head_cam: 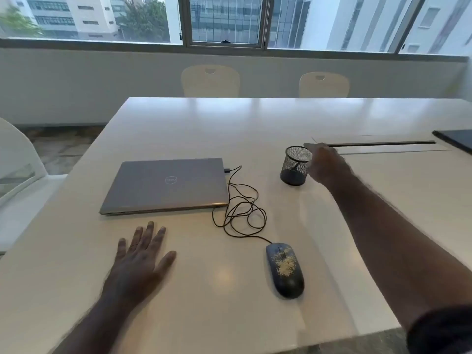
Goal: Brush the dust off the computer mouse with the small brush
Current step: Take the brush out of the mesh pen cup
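— Our computer mouse [285, 270], dusted with pale crumbs, lies near the surface's [255, 118] front edge, between our hands. How do we fetch the brush?

— Lift it straight from the mesh cup [295, 165]. Our right hand [325, 163] is beside it, blurred, grip unclear; the left hand [139, 259] rests flat, fingers spread, holding nothing.

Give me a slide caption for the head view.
Right hand reaches the mesh cup; dusty mouse waits beside the flat left hand.
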`<state>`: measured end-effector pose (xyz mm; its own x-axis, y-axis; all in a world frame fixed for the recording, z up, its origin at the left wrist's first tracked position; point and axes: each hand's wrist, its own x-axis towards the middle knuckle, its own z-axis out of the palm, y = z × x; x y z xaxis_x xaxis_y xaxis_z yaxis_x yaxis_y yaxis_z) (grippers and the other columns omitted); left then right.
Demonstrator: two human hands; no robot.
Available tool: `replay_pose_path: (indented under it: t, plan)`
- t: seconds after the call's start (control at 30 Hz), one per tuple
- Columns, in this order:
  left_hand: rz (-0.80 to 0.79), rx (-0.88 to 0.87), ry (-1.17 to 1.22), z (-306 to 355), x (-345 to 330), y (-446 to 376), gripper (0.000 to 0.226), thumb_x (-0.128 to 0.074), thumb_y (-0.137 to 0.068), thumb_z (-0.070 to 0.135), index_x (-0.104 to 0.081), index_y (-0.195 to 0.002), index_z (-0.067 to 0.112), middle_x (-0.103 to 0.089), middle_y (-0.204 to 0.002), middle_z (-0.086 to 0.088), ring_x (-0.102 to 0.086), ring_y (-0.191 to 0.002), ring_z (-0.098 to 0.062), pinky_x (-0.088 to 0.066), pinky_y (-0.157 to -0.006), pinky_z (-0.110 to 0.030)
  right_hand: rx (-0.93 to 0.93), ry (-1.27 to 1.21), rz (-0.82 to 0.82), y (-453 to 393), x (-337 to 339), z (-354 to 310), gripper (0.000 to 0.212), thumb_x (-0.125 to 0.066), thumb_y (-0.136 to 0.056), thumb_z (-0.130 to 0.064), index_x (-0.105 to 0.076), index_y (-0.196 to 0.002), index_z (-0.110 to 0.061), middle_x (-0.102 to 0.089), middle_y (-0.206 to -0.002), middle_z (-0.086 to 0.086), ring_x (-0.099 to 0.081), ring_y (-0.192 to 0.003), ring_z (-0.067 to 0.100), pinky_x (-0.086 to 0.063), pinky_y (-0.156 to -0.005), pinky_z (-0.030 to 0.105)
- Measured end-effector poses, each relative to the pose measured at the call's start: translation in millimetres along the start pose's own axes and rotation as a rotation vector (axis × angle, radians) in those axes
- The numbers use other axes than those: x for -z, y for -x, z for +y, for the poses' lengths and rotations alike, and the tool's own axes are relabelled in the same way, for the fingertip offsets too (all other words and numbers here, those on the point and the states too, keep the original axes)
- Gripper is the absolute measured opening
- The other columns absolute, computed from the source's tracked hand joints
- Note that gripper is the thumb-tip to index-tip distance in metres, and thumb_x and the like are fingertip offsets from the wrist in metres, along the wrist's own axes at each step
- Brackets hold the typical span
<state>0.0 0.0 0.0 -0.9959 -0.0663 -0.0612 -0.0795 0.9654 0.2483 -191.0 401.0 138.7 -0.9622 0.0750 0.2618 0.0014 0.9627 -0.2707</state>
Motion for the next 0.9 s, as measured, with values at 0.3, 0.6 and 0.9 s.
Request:
replay_pose_path:
  t: [0.3,0.6,0.9]
  plan:
    - [0.009,0.001,-0.032,0,1,0,0.081,-0.010,-0.087,0.068,0.008,-0.157,0.031,0.021,-0.161,0.012,0.021,-0.147,-0.006,0.009,-0.123,-0.040,-0.021,0.014,-0.120,-25,-8,6,0.039,-0.069,-0.085,-0.029,-0.065,-0.124,-0.031,-0.067,-0.122,0.002,-0.056,-0.119,0.025,-0.045,-0.099,0.038]
    - [0.022,0.005,-0.037,0,-1,0,0.081,-0.010,-0.087,0.069,0.007,-0.157,0.033,0.019,-0.162,0.014,0.020,-0.148,-0.006,0.009,-0.122,-0.038,-0.011,0.113,-0.155,-42,-11,8,0.029,-0.047,-0.096,-0.039,-0.071,-0.103,-0.023,-0.066,-0.112,0.009,-0.057,-0.110,0.032,-0.044,-0.091,0.040]
    - [0.028,0.002,-0.034,-3,-4,-1,0.080,-0.012,-0.088,0.070,0.007,-0.156,0.034,0.019,-0.162,0.016,0.021,-0.148,-0.005,0.010,-0.122,-0.038,-0.117,-0.021,-0.410,-70,-13,7,0.034,-0.054,-0.095,-0.033,-0.068,-0.113,-0.007,-0.061,-0.094,0.009,-0.057,-0.091,0.026,-0.048,-0.089,0.033]
